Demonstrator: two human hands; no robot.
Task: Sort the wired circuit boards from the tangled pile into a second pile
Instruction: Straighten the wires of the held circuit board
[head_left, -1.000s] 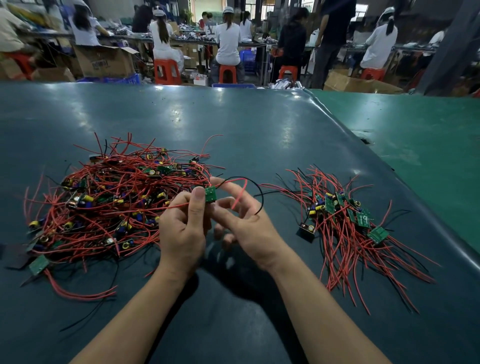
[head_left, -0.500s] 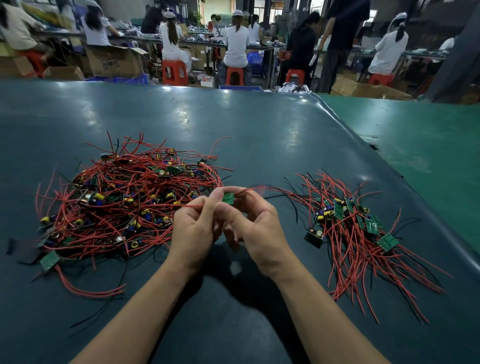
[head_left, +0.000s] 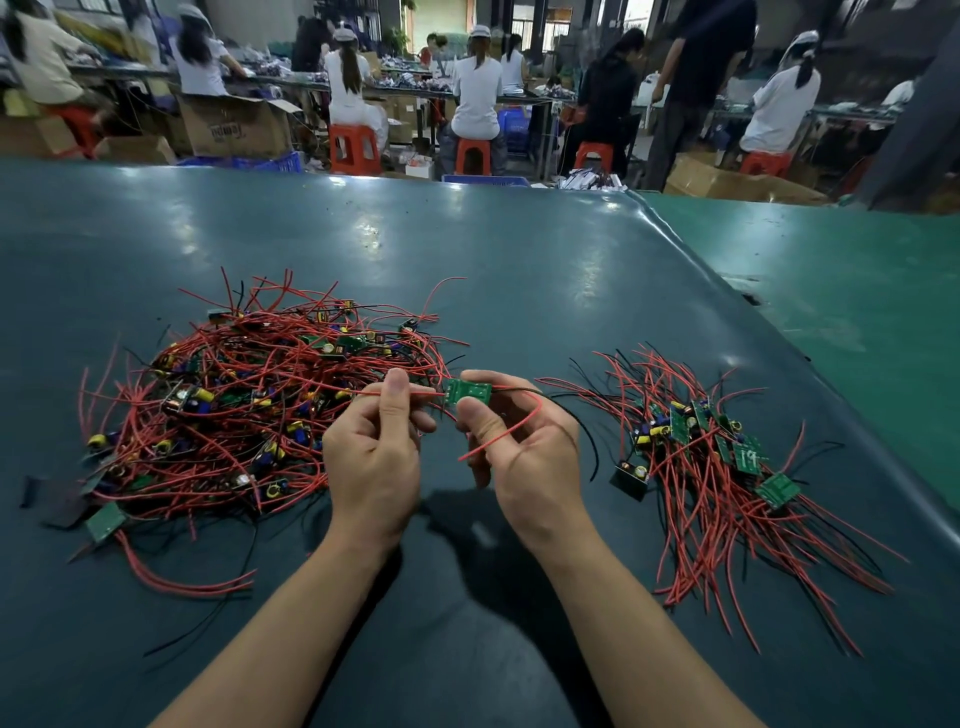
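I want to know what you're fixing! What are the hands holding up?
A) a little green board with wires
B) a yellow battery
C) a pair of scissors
A: both hands, left and right, hold a small green board with red wires.

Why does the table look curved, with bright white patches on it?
Head view: the wide-angle lens bows the dark table edges; the white patches are glare off its shiny surface; the hands cast a soft shadow toward the camera; background workers look slightly blurred.
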